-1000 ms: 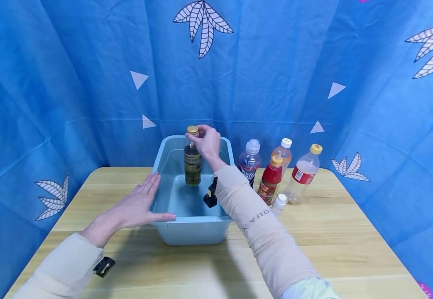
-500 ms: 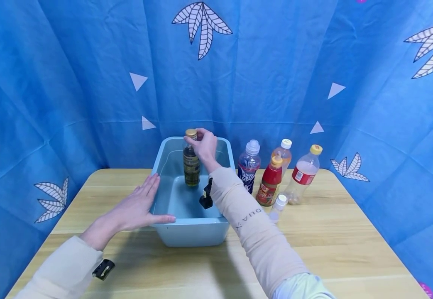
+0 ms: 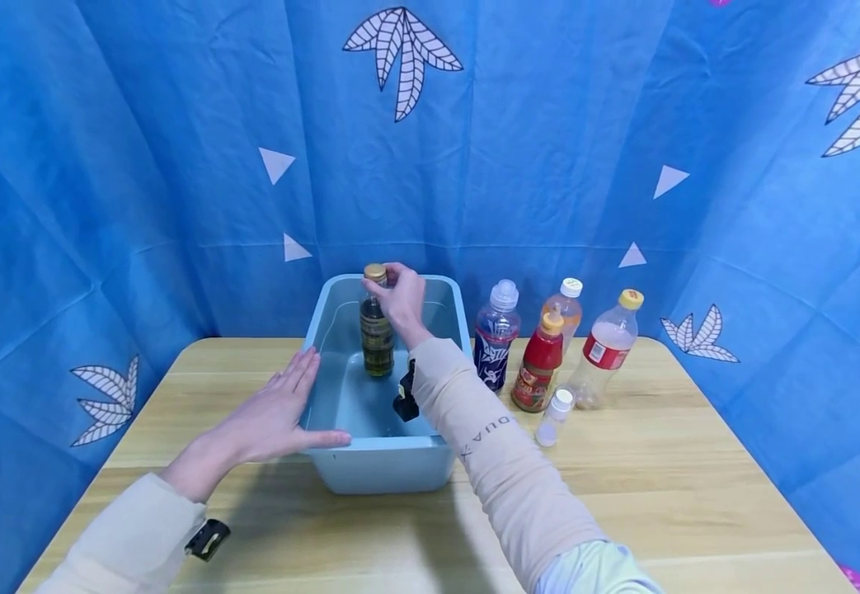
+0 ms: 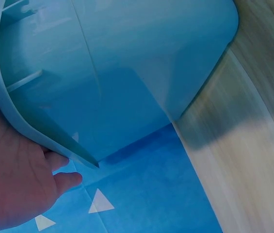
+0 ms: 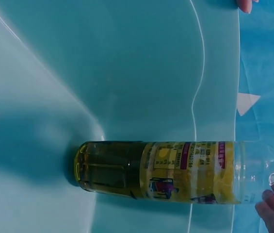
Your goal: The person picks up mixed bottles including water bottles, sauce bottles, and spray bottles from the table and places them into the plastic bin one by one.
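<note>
A light-blue plastic basin [image 3: 378, 474] stands on the wooden table. Inside it, near the back, a bottle of dark liquid [image 3: 377, 334] with a gold cap and yellowish label is upright. My right hand [image 3: 403, 305] pinches this bottle at its neck, just below the cap. In the right wrist view the bottle's base [image 5: 90, 167] is low in the basin by a wall; whether it touches the floor I cannot tell. My left hand [image 3: 270, 417] rests on the basin's near-left corner, fingers along the left rim and thumb along the front rim.
Right of the basin stand a dark-labelled drink bottle [image 3: 494, 338], a red sauce bottle [image 3: 537, 367], an orange drink bottle [image 3: 566, 307], a red-labelled clear bottle [image 3: 603, 351] and a small white-capped bottle [image 3: 554, 418]. A blue curtain [image 3: 430, 190] hangs behind.
My right hand and the bottle have shifted slightly left and down in the basin. The right sleeve has moved left, uncovering the small white-capped bottle. My left hand stays on the rim.
</note>
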A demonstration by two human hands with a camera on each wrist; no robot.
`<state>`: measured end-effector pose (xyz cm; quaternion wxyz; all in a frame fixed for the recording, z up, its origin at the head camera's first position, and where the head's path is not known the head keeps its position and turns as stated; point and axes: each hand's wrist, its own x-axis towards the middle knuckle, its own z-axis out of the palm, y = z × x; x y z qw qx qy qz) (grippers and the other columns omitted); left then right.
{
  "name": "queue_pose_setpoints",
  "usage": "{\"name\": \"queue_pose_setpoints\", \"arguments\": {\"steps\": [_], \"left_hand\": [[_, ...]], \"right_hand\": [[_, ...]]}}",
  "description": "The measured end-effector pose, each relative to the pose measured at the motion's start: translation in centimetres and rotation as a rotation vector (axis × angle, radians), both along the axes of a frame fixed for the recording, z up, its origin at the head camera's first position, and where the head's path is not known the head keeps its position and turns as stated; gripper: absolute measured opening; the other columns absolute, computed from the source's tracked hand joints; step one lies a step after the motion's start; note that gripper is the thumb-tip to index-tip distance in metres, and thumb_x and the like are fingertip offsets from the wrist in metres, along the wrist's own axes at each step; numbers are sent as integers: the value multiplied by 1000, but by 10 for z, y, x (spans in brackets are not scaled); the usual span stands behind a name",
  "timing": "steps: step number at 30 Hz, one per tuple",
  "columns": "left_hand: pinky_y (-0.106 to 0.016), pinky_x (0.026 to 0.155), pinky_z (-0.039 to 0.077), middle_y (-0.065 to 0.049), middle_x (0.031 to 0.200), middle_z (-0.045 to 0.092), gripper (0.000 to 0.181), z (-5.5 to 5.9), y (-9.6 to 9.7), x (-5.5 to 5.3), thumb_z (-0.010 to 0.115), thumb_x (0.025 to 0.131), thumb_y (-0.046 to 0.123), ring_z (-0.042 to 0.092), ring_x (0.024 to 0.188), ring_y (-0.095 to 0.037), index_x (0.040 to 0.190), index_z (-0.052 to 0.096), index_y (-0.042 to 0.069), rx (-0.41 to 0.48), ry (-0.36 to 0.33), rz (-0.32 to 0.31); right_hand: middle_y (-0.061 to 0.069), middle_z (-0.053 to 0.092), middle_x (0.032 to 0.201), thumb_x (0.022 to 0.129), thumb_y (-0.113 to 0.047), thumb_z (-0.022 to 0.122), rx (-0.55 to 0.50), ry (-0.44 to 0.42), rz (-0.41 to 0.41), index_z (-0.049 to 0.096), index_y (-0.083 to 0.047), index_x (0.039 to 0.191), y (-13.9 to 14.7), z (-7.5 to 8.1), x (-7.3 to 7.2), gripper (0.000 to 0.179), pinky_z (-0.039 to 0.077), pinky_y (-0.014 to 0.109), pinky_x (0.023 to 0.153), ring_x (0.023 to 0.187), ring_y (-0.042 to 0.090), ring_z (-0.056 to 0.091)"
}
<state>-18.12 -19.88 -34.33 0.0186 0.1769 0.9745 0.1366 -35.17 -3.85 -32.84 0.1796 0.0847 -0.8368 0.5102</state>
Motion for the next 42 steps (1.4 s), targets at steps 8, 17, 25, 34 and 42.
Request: {"name": "queue_pose_setpoints", "arguments": {"steps": [8,17,25,34,42], "left_hand": [[-54,102,14,-19,146,4,116,-1,0,0,45,65,78,6,132,-35,140,8,-2,-2,8,3],[-54,102,14,-18,146,4,116,-2,0,1,45,65,78,6,132,-35,141,8,-1,-2,6,9],[-54,102,13,-18,146,4,116,-3,0,0,44,65,78,5,132,-35,141,7,-1,-4,5,8],[-53,102,14,-18,146,4,116,-2,0,-2,44,65,79,5,132,-34,141,7,-1,-9,6,-1],[-54,102,14,-18,146,4,116,-3,-1,-2,45,65,78,6,132,-35,141,7,-2,0,5,-1]], "right_hand": [[1,64,89,77,-29,69,7,-24,20,65,-9,101,-3,-2,1,32,48,24,71,79,10,57],[1,64,87,76,-28,70,32,-44,13,65,-8,100,-8,-4,1,31,47,24,68,79,11,57],[1,65,87,75,-29,71,22,-77,16,65,-9,99,-9,-5,-1,32,48,25,69,78,11,58],[0,64,87,75,-30,71,18,-128,30,65,-10,98,-6,-2,-3,31,48,27,70,79,11,56],[4,61,90,79,-24,68,63,-177,104,61,-6,100,-7,8,-1,29,48,28,70,79,14,55]]}}
